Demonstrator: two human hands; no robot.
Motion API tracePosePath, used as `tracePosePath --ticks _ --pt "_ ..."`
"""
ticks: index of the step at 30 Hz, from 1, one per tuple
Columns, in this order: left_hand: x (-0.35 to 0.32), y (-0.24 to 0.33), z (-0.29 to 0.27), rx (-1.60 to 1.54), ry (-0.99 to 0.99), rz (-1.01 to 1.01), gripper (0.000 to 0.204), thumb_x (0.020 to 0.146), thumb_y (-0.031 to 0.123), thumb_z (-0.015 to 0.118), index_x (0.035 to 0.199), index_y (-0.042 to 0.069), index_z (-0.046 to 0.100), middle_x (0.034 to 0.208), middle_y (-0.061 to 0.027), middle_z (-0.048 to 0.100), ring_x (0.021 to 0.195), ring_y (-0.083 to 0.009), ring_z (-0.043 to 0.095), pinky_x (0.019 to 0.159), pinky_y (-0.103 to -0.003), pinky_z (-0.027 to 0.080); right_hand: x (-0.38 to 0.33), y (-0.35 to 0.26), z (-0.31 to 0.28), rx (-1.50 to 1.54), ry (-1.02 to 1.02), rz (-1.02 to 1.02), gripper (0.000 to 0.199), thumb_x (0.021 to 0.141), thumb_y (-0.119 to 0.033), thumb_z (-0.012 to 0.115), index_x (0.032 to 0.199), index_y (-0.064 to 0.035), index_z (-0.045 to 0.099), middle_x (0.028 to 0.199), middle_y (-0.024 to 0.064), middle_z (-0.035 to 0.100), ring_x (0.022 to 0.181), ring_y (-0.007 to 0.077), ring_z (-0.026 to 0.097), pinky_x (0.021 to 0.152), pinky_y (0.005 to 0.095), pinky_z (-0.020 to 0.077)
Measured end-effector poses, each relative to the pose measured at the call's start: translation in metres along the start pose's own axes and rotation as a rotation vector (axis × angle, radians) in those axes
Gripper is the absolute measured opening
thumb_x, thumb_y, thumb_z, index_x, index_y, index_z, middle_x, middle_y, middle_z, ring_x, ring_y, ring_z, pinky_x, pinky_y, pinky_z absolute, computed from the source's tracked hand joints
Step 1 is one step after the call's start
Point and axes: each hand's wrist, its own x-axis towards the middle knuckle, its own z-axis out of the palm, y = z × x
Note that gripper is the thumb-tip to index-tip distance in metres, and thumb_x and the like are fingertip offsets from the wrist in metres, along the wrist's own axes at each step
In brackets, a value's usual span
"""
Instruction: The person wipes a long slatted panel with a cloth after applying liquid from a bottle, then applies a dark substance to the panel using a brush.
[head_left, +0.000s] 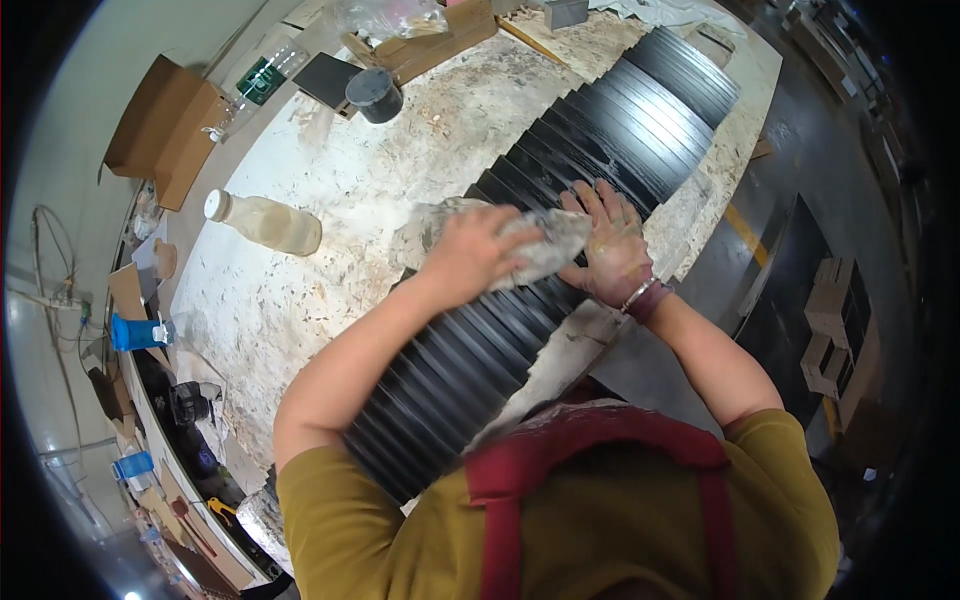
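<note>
A long row of black strips (pixel 440 365), overlapping side by side, runs diagonally across the worktable. My left hand (pixel 468 258) presses a grey, stained rag (pixel 550 245) onto the middle of the row, fingers bent over the cloth; the rag is slightly blurred. Just right of it, my right hand (pixel 615 250) lies on the strips with its fingers spread, a bracelet at the wrist. The rag's edge reaches close to the right thumb; whether they touch I cannot tell. Under the rag the strips are hidden.
On the stained worktable (pixel 270 350), left of the strips, lies a bottle of cloudy liquid (pixel 265 222). A dark round tub (pixel 374 95), a cardboard box (pixel 165 130) and a clear plastic bottle (pixel 270 75) are farther back. Stacked blocks (pixel 835 315) stand off the table's right side.
</note>
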Motion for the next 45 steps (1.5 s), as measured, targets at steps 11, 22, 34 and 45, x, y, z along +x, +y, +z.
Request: tracePosePath --ticks 11,22,34,45 --pt "0.072 0.023 -0.068 -0.94 0.353 -0.245 0.045 0.1 0.028 0.045 0.139 0.006 0.044 0.139 -0.017 0.049 0.123 -0.0326 0.052 0.105 -0.037 0.038 0.042 0.016 -0.033 1.071 0.33 -0.298 0.047 0.085 -0.021 0.07 0.125 -0.0005 0.058 0.121 0.0144 0.063 0.114 0.0207 0.059 0.098 0.033 0.0455" --pt "0.023 -0.042 0.031 -0.167 -0.03 -0.472 0.05 0.098 0.029 0.046 0.145 0.016 0.037 0.144 -0.0137 0.044 0.118 -0.0374 0.053 0.098 -0.042 0.045 0.005 -0.025 -0.024 0.01 0.104 -0.214 0.047 0.079 -0.021 0.066 0.125 -0.0174 0.055 0.1 0.0114 0.063 0.09 0.0296 0.064 0.074 0.0413 0.0531" --pt "0.028 -0.039 0.038 -0.146 0.002 -0.459 0.047 0.099 0.031 0.044 0.144 0.016 0.039 0.144 -0.0107 0.045 0.12 -0.0354 0.052 0.099 -0.04 0.045 0.022 -0.023 -0.052 0.283 0.139 0.011 0.039 0.084 -0.017 0.063 0.12 -0.0045 0.056 0.113 0.0126 0.057 0.103 0.0304 0.059 0.087 0.0383 0.0484" --pt "0.008 -0.037 0.024 0.08 0.113 -0.345 0.048 0.097 0.034 0.051 0.14 0.012 0.044 0.146 -0.0133 0.04 0.127 -0.0388 0.043 0.1 -0.045 0.044 -0.066 0.027 -0.129 0.223 -0.189 0.159 0.057 0.085 -0.016 0.061 0.14 -0.0198 0.048 0.116 0.0155 0.064 0.105 0.0293 0.063 0.09 0.0357 0.0505"
